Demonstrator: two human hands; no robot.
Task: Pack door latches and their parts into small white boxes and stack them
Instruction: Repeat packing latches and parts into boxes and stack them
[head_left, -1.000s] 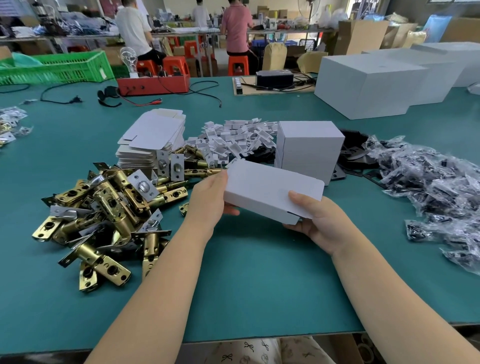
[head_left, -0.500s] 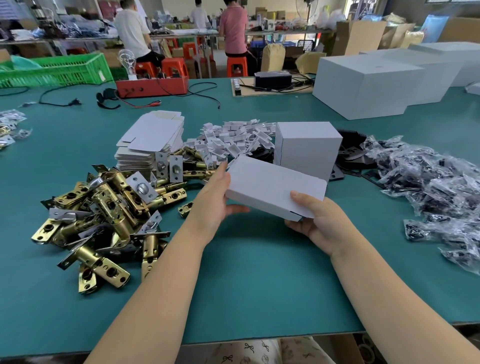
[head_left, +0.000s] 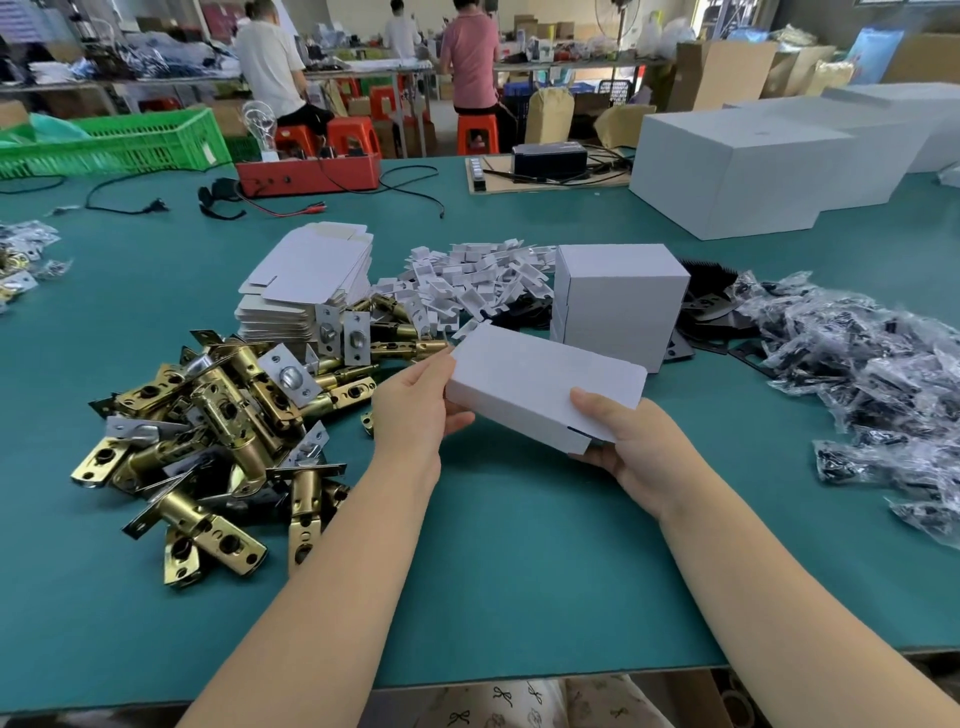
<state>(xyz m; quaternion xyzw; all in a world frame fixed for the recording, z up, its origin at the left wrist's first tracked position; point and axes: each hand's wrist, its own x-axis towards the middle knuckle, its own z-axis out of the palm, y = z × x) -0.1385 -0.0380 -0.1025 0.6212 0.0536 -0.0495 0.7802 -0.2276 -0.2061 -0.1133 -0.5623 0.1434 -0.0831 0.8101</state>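
While both hands (head_left: 415, 410) (head_left: 631, 447) grip small white box (head_left: 540, 387), thumbs on top

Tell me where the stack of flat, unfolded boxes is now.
In the head view, the stack of flat boxes lies left of centre on the green table, behind the brass latches, left of the white clips.

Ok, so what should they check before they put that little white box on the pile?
1. Both hands hold the small white box: ok, left hand at one end, right hand at the other.
2. Box fully closed: not ok, a dark gap shows at the end by the right hand.
3. Parts inside: cannot tell.
4. Stack of white boxes has a flat, bare top: ok.
5. Way from the box to the stack: ok, nothing between them.
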